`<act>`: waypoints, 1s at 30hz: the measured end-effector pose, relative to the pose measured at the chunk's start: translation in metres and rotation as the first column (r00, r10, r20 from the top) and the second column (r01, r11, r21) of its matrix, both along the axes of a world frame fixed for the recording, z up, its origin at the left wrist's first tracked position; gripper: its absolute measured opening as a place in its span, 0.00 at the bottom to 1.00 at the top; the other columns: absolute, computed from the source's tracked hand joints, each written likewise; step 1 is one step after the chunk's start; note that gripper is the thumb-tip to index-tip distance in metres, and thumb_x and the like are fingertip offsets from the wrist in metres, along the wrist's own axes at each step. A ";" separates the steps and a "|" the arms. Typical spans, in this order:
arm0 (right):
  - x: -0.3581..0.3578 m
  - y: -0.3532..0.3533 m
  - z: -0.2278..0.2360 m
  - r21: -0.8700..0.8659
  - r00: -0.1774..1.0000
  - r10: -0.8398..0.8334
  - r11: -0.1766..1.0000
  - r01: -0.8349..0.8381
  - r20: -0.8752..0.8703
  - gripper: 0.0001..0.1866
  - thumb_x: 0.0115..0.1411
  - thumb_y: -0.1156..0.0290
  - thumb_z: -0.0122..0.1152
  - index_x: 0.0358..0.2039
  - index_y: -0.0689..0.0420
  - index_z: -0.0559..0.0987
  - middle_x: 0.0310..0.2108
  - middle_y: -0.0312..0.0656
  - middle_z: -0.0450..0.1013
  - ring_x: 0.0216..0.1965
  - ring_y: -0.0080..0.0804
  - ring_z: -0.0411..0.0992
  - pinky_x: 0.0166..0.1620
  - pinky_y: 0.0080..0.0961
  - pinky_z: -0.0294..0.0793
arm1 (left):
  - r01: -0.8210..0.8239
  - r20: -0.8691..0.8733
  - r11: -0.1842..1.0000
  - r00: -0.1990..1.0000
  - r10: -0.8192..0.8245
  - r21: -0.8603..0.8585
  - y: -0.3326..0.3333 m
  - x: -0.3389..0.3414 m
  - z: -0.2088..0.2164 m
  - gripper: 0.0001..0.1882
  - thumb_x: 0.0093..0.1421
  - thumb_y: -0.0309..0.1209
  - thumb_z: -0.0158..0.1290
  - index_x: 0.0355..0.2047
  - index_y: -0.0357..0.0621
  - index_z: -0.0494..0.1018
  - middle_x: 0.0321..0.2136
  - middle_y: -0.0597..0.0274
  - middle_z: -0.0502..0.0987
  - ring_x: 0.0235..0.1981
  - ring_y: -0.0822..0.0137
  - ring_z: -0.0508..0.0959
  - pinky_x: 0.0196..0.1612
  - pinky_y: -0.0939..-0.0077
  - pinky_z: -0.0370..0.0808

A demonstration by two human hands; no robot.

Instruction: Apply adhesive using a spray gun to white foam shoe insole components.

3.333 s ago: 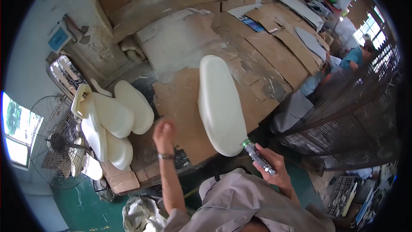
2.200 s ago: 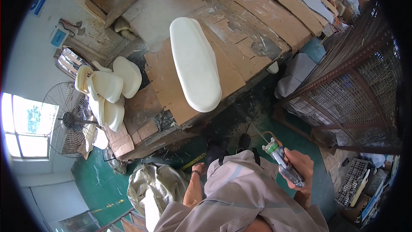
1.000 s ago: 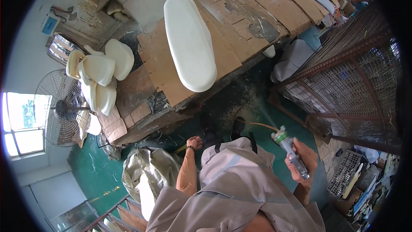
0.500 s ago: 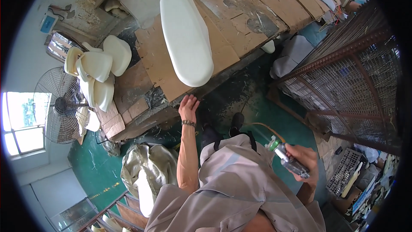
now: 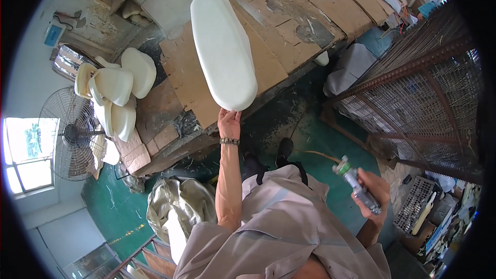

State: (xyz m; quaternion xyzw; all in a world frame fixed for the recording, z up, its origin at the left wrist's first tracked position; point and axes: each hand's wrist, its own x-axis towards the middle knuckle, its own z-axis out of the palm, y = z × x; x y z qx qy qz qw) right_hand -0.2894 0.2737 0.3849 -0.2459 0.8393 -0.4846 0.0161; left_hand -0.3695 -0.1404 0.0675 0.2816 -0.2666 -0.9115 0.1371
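Observation:
A long, off-white foam pad with rounded ends lies on the cardboard-covered workbench, its near end close to the bench's front edge. My left hand reaches up to that near end, fingers stretched out and fingertips at the pad's underside edge. Part of the fingertips is hidden there. Off to the right, my right hand is wrapped round a grey metal spray gun with a green ring near its nozzle. The spray gun is well away from the pad, over the floor beside my body.
Several curved foam pieces pile up on the bench's left, beside a black fan. A rusty mesh rack stands at right. Below the bench sits a pale sack. A thin hose runs near the spray gun.
My left hand has moved up from the bench edge to the pad's near end. The spray gun in my right hand has shifted slightly right; the mist at its nozzle is no longer visible.

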 end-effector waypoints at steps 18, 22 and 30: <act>-0.024 -0.060 0.020 0.045 0.974 -0.148 0.986 0.158 -0.169 0.26 0.51 0.75 0.68 0.51 0.69 0.78 0.28 0.49 0.75 0.27 0.37 0.77 0.30 0.25 0.73 | 0.125 -0.165 0.992 0.978 -0.127 -0.024 -0.005 -0.020 0.006 0.36 0.54 0.20 0.60 0.64 0.43 0.63 0.58 0.59 0.73 0.59 0.58 0.73 0.62 0.60 0.71; -0.030 -0.084 0.012 -0.004 0.985 -0.144 0.990 0.144 -0.091 0.26 0.55 0.72 0.67 0.53 0.70 0.76 0.29 0.49 0.76 0.28 0.36 0.77 0.32 0.25 0.75 | 0.070 -0.274 0.996 0.958 -0.084 -0.062 -0.016 -0.015 0.038 0.40 0.51 0.21 0.62 0.65 0.42 0.61 0.61 0.59 0.70 0.63 0.57 0.69 0.66 0.54 0.67; -0.043 -0.124 0.007 0.043 0.995 0.066 0.997 -0.063 -0.073 0.27 0.58 0.71 0.64 0.57 0.70 0.74 0.30 0.49 0.77 0.30 0.37 0.77 0.34 0.29 0.77 | -0.064 -0.385 0.993 0.918 0.097 0.096 -0.043 0.025 0.108 0.40 0.50 0.19 0.63 0.64 0.43 0.62 0.58 0.62 0.73 0.61 0.62 0.71 0.62 0.62 0.70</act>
